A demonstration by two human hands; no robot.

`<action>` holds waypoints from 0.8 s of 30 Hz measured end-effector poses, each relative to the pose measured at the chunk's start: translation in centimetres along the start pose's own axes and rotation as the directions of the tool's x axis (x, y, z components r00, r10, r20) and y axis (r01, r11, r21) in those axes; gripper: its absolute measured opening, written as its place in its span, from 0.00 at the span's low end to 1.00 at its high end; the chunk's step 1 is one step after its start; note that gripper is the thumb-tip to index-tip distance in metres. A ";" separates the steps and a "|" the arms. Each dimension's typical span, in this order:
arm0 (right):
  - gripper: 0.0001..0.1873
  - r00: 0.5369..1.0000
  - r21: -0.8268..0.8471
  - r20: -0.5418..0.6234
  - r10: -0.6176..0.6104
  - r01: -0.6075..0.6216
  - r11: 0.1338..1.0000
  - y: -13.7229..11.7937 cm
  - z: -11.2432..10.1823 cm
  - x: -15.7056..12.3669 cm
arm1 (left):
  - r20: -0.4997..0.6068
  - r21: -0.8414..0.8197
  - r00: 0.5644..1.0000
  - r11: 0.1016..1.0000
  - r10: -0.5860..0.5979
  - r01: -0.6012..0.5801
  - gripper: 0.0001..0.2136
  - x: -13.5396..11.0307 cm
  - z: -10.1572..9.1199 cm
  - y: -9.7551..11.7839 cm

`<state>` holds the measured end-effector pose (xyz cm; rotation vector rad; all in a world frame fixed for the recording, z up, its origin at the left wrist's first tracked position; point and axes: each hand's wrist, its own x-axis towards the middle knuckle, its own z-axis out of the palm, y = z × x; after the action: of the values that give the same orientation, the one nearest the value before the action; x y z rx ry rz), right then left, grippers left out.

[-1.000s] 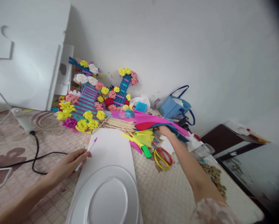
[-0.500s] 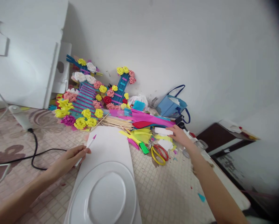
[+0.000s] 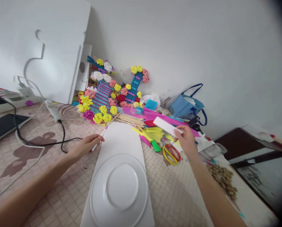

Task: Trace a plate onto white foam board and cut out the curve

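My left hand (image 3: 90, 145) is closed around a slim white pen (image 3: 104, 131) with a pink tip, at the left edge of a long white sheet (image 3: 121, 137). On the near part of that sheet, a white plate (image 3: 97, 195) lies upside down. My right hand (image 3: 187, 142) pinches one end of a flat white strip (image 3: 164, 125), raised over the coloured paper pile. Below it are scissors (image 3: 170, 154) with yellow and red handles and a small green object (image 3: 155, 146).
Paper-flower decorations (image 3: 104, 94) lean at the wall beside wooden sticks (image 3: 130, 119) and magenta paper (image 3: 160, 115). A blue bag (image 3: 187, 105) stands behind. To the left are a glue gun (image 3: 53, 111), cables and a dark tablet (image 3: 6, 127); a brown heap (image 3: 222, 179) lies right.
My right hand has lifted the white strip from the pile. The view has turned left, bringing the tablet and power strip into sight. My left hand keeps the pen.
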<state>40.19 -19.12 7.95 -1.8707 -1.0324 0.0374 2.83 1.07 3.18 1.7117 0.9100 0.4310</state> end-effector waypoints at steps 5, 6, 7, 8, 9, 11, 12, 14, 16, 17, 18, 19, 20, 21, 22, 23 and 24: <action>0.11 0.929 0.262 0.367 0.048 -0.152 0.953 -3.5 11.6 -3.2 | -0.023 0.002 1.000 1.000 0.020 -0.020 0.20 -0.2 -0.1 0.1; 0.12 0.917 0.294 0.393 0.061 -0.189 0.937 -3.9 13.1 -3.6 | -0.022 -0.007 0.999 1.000 0.023 -0.024 0.20 -0.2 -0.1 0.1; 0.13 0.885 0.289 0.463 0.052 -0.207 0.935 -4.2 14.2 -3.9 | -0.019 -0.016 0.999 1.000 0.026 -0.026 0.20 -0.1 -0.1 0.0; 0.15 0.849 0.241 0.527 0.030 -0.182 0.953 -4.5 14.9 -4.0 | -0.016 -0.026 0.999 0.999 0.029 -0.030 0.20 -0.1 -0.2 -0.1; 0.16 0.828 0.169 0.561 -0.002 -0.113 0.979 -4.7 15.1 -4.1 | -0.013 -0.034 0.999 0.999 0.033 -0.034 0.20 0.0 -0.2 -0.2; 0.15 0.836 0.007 0.540 -0.095 0.109 0.994 -5.2 14.8 -4.1 | -0.008 -0.048 0.999 0.998 0.045 -0.045 0.19 0.0 -0.2 -0.4; 0.14 0.853 -0.046 0.496 -0.163 0.213 0.976 -5.6 14.5 -4.1 | -0.003 -0.052 0.999 0.997 0.050 -0.051 0.19 0.1 -0.2 -0.4; 0.13 0.846 -0.034 0.438 -0.305 0.355 0.934 -6.6 14.3 -4.3 | 0.016 -0.061 0.998 0.996 0.065 -0.064 0.20 0.1 0.2 -0.2; 0.18 0.758 0.099 0.508 -0.410 0.421 0.902 -7.8 14.8 -4.8 | 0.047 -0.068 0.995 0.994 0.087 -0.084 0.20 0.1 0.8 0.1; 0.21 0.698 0.171 0.557 -0.450 0.434 0.885 -8.4 15.4 -5.1 | 0.064 -0.068 0.993 0.993 0.101 -0.097 0.21 0.1 1.2 0.4; 0.24 0.643 0.229 0.595 -0.483 0.440 0.868 -9.0 16.1 -5.4 | 0.080 -0.064 0.990 0.991 0.119 -0.114 0.21 0.1 1.5 0.6; 0.26 0.604 0.271 0.612 -0.510 0.446 0.853 -9.5 16.9 -5.6 | 0.092 -0.057 0.986 0.989 0.139 -0.134 0.21 0.2 1.9 0.9; 0.26 0.588 0.298 0.607 -0.534 0.455 0.839 -9.9 17.8 -5.7 | 0.100 -0.046 0.982 0.987 0.160 -0.156 0.20 0.3 2.2 1.1; 0.25 0.594 0.312 0.583 -0.554 0.465 0.828 -10.2 18.5 -5.7 | 0.104 -0.033 0.978 0.983 0.181 -0.179 0.20 0.5 2.3 1.2; 0.22 0.622 0.317 0.543 -0.564 0.470 0.824 -10.3 19.0 -5.6 | 0.103 -0.018 0.975 0.980 0.198 -0.197 0.20 0.7 2.3 1.3; 0.19 0.666 0.321 0.492 -0.561 0.460 0.828 -10.3 19.4 -5.3 | 0.100 -0.001 0.973 0.978 0.208 -0.209 0.21 1.0 2.2 1.2; 0.15 0.716 0.330 0.435 -0.545 0.437 0.837 -10.1 19.5 -4.9 | 0.095 0.016 0.973 0.977 0.212 -0.215 0.22 1.4 1.9 1.1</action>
<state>22.20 -6.45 3.18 -1.3581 -1.8126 0.3348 5.38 0.78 3.31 1.8466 0.6698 0.4793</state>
